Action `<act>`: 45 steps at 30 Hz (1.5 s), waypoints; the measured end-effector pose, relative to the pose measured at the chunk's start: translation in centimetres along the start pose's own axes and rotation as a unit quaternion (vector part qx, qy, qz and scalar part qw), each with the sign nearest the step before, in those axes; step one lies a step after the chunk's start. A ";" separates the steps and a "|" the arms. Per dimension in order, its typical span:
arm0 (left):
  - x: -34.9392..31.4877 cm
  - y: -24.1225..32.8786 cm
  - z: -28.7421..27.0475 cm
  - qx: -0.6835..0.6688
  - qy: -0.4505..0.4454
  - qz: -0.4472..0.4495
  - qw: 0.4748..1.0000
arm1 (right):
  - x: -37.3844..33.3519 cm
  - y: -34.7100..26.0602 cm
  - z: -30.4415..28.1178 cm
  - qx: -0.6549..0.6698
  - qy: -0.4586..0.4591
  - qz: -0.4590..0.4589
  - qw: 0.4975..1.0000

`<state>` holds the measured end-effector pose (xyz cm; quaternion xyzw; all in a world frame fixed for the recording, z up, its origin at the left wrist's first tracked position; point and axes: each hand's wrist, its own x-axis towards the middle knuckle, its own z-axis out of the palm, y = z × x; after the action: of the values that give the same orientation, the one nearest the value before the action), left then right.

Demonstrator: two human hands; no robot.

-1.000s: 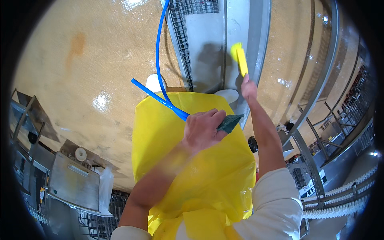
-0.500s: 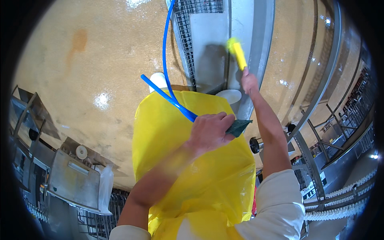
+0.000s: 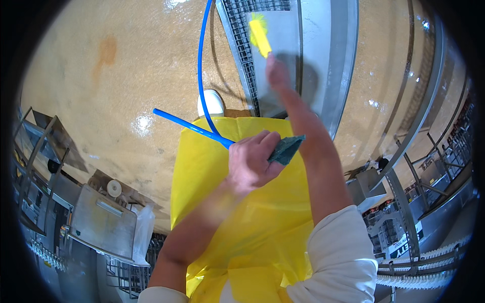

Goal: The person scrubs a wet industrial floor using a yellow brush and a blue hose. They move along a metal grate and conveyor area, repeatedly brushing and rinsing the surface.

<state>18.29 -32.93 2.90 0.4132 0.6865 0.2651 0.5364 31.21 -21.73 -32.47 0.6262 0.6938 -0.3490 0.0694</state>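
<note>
Since a second ago the right hand (image 3: pixel 277 70) has pushed the yellow brush (image 3: pixel 259 34) it grips farther out over the steel floor drain channel (image 3: pixel 323 60), while the left hand (image 3: pixel 248 162) stays closed on the blue hose (image 3: pixel 189 127) and dark green scouring pad (image 3: pixel 285 149) above the yellow apron (image 3: pixel 242 222), so the scrubbing looks underway

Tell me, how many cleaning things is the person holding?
2. The left hand holds a dark green scouring pad, together with a blue hose. The right hand holds a yellow brush up against the metal panel. None seems hidden.
</note>
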 end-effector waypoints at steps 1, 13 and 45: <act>-0.1 -0.2 0.0 0.006 0.005 -0.003 1.000 | 0.6 -1.4 -1.6 0.044 -0.044 0.044 0.997; -0.2 0.2 1.3 0.011 -0.010 0.043 0.999 | -10.3 9.3 -5.1 -0.078 -0.115 0.199 0.970; -17.5 -3.2 20.5 0.246 -0.205 0.278 0.906 | -32.1 17.3 5.6 0.313 -0.089 0.294 0.899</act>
<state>38.49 -51.12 3.59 0.7511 0.4621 0.1352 0.4516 51.79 -51.76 -26.46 0.7572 0.3237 -0.5665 0.0308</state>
